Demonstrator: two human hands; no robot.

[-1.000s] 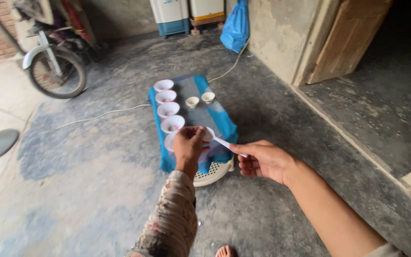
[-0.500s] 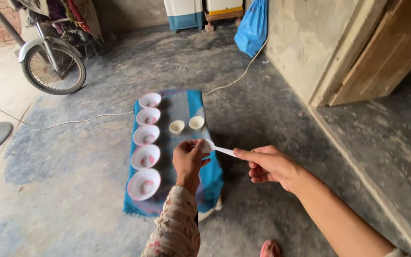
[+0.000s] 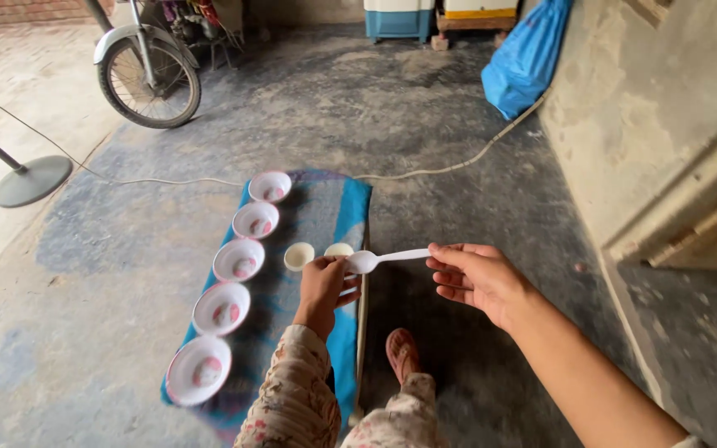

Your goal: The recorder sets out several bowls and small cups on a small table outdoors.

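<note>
Left hand: the left hand [image 3: 323, 288], in a flowered sleeve, is closed around the bowl end of the white plastic spoon [image 3: 375, 260].
Right hand: the right hand [image 3: 476, 278] pinches the spoon's handle tip, other fingers loose.
Spoon: level in the air between both hands, above the blue mat's [image 3: 329, 207] right edge.
Bowls: five white round bowls with pink insides [image 3: 236, 284] stand in a row on the mat.
Cups: two small cream cups [image 3: 298, 255] just beyond the left hand.
Far: a motorbike wheel [image 3: 149, 83].
</note>
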